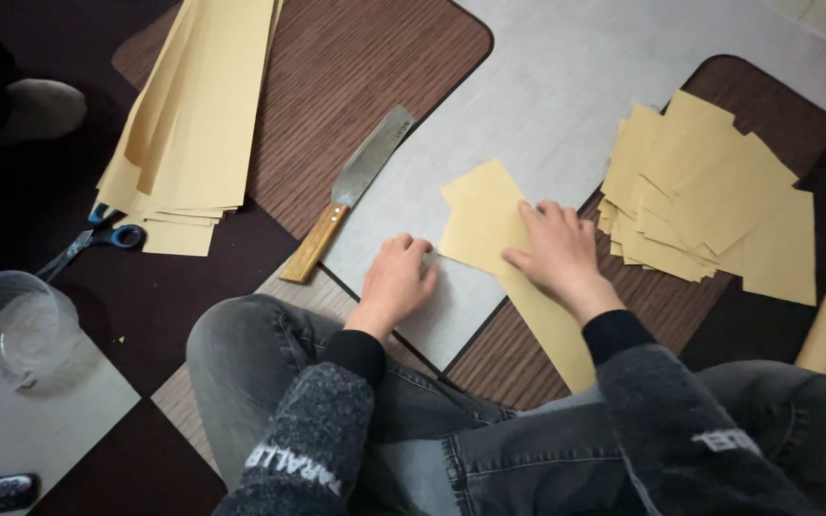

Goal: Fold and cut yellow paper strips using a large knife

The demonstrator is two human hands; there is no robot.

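Note:
My right hand [558, 253] lies flat on a long yellow paper strip [482, 212], pressing its folded end down on the grey floor panel [547, 105]. The strip runs back under my wrist toward my knee. My left hand [397, 282] rests on the grey panel beside the strip's left edge, fingers curled, with nothing visibly in it. A broad knife with a wooden handle [348, 191] lies just left of my left hand, blade pointing away from me.
A pile of cut yellow paper pieces [709, 196] lies to the right. A stack of long yellow sheets [198, 115] sits at upper left, with blue-handled scissors [97, 241] beside it. A clear plastic cup [7, 330] stands at left. My jeans-clad legs fill the foreground.

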